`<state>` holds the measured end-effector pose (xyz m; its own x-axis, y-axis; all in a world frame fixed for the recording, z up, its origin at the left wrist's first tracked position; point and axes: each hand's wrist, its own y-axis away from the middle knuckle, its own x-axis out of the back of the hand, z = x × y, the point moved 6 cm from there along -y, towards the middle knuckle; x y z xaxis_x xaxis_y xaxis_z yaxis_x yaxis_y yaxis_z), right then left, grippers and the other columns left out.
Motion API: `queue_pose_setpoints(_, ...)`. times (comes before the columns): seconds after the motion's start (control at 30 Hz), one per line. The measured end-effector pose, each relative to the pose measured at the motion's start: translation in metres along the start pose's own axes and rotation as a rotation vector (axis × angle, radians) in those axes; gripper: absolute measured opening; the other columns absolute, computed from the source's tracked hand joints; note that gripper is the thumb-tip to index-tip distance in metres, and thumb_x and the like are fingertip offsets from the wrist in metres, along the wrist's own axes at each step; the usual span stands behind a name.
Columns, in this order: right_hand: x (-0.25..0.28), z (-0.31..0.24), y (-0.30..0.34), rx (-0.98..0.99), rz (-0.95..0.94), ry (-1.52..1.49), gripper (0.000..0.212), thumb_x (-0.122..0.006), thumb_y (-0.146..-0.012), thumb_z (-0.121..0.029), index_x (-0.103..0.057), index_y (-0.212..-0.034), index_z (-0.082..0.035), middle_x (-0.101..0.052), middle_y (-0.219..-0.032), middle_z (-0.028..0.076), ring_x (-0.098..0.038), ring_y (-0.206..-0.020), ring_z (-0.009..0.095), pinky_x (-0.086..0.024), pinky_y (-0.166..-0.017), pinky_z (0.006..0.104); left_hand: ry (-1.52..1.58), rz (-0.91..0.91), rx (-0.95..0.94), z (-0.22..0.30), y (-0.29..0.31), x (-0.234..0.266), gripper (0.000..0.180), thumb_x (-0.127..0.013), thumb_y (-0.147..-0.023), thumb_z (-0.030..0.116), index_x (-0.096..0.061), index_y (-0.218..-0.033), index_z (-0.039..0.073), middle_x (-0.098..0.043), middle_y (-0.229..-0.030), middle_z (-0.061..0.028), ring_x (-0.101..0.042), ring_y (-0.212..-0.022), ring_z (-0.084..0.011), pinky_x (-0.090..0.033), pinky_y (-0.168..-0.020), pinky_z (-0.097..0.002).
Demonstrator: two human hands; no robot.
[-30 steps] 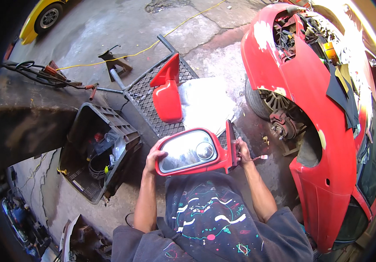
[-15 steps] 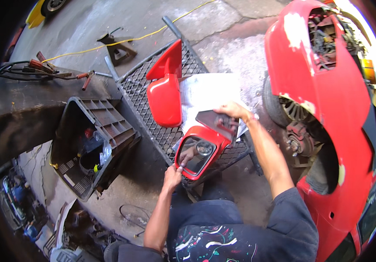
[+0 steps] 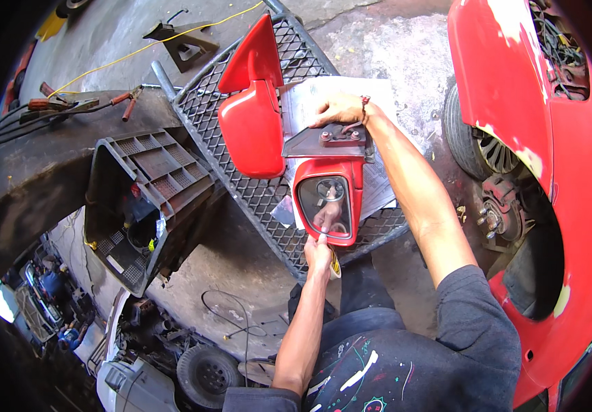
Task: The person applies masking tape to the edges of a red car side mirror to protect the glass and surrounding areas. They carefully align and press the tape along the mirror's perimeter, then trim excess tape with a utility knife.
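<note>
A red car side mirror (image 3: 356, 206) with a black triangular mounting plate stands over papers on the mesh table, its glass facing me. My right hand (image 3: 340, 110) grips the plate's top edge from the far side. My left hand (image 3: 318, 254) is closed at the lower rim of the glass, fingertips touching the edge; they show again as a reflection. Against its palm sits a yellow and white roll of tape (image 3: 335, 264), partly hidden by the hand. A second red side mirror (image 3: 251, 130) lies to the left of the first.
The black mesh table (image 3: 241, 196) carries paper sheets (image 3: 371, 89). A dark plastic crate (image 3: 151, 161) lies on its side at left, near jumper cables (image 3: 55, 103). A jack stand (image 3: 182, 44) is beyond. At right stands a red car body (image 3: 516, 89) with an exposed wheel hub (image 3: 498, 213).
The mirror has turned more squarely toward me, with its plate now level. My left hand has shifted right along the lower rim, and the tape roll has come into sight. The view has swung.
</note>
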<state>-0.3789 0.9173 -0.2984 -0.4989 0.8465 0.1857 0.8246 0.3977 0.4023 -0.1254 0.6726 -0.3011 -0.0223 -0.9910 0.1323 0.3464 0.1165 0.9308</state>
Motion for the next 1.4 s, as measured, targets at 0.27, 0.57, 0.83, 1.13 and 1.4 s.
queue_pose_setpoints(0.27,0.018,0.041,0.036,-0.011,0.201,-0.211,0.018,-0.077,-0.078,-0.019,-0.072,-0.083,-0.002,-0.064,-0.072,-0.003,-0.053,-0.064,0.006,-0.044,-0.059,0.024,-0.432,0.181,-0.045,0.004,-0.031,0.011,0.024,-0.057,-0.093,0.018,-0.064,-0.11,0.003,-0.069,-0.094,-0.0156,-0.066,-0.087,-0.024,-0.049,-0.079,-0.0368)
queue_pose_setpoints(0.57,0.041,0.088,0.063,-0.086,0.59,-0.347,0.027,-0.062,-0.089,-0.026,-0.072,-0.09,-0.001,-0.071,-0.082,0.006,-0.064,-0.077,0.013,-0.05,-0.075,0.0283,-0.623,0.006,0.053,0.013,-0.034,0.022,0.028,-0.059,-0.089,0.025,-0.067,-0.103,0.001,-0.069,-0.095,-0.0183,-0.066,-0.093,-0.0276,-0.047,-0.081,-0.0386)
queue_pose_setpoints(0.83,0.024,0.101,0.113,0.015,0.862,0.342,0.038,-0.058,-0.092,-0.031,-0.063,-0.109,0.002,-0.062,-0.11,0.017,-0.065,-0.089,0.023,-0.05,-0.082,0.0335,-0.777,-0.081,0.001,0.017,-0.042,0.019,0.033,-0.06,-0.086,0.026,-0.066,-0.104,0.0,-0.068,-0.099,-0.0242,-0.065,-0.1,-0.0352,-0.047,-0.087,-0.0416)
queue_pose_setpoints(1.13,-0.009,0.199,0.116,-0.516,0.799,-0.9,0.047,-0.07,-0.084,-0.017,-0.053,-0.126,-0.004,-0.054,-0.104,0.006,-0.055,-0.072,0.011,-0.052,-0.064,0.0239,-0.802,-0.318,-0.228,0.053,-0.042,-0.013,0.011,-0.056,-0.074,0.003,-0.056,-0.085,0.002,-0.051,-0.064,-0.004,-0.051,-0.055,-0.016,-0.041,-0.051,-0.0323)
queue_pose_setpoints(1.4,-0.017,0.211,0.127,-0.585,0.808,-1.221,0.039,-0.061,-0.088,-0.019,-0.051,-0.124,-0.009,-0.059,-0.083,0.003,-0.06,-0.073,0.014,-0.053,-0.064,0.0309,-1.114,-0.195,-0.197,0.092,-0.023,-0.021,0.052,-0.062,-0.075,0.024,-0.051,-0.12,0.0,-0.063,-0.105,-0.0304,-0.06,-0.104,-0.0444,-0.046,-0.09,-0.0485)
